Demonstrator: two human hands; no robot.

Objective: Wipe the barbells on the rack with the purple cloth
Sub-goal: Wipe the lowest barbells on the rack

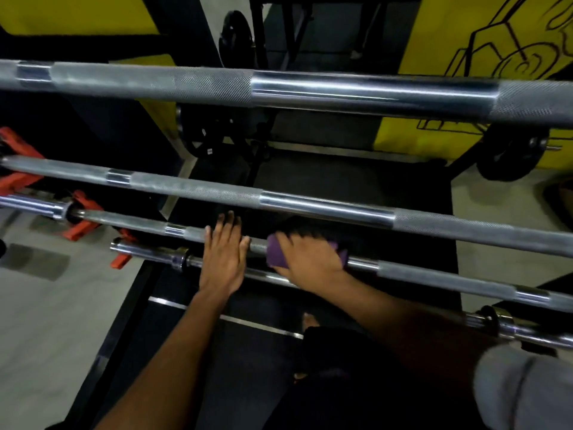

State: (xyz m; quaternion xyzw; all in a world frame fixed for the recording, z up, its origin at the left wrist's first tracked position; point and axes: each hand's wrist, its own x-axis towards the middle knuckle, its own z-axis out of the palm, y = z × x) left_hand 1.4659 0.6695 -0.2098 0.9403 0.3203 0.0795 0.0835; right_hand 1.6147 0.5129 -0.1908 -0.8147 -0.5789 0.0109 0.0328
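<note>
Right hand (310,259) grips purple cloth (277,256) around the low barbell (434,276); left hand (224,259) rests flat beside it, fingers straight. Risk: upper barbells (325,206) stay unwiped; bar may roll under pressure.

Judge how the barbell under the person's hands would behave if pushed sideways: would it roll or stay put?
The barbell is a round, polished steel shaft, so it would probably roll. It looks long and solid, likely heavy. The left hand lies flat on it, perhaps steadying it, while the right hand grips the purple cloth.
</note>
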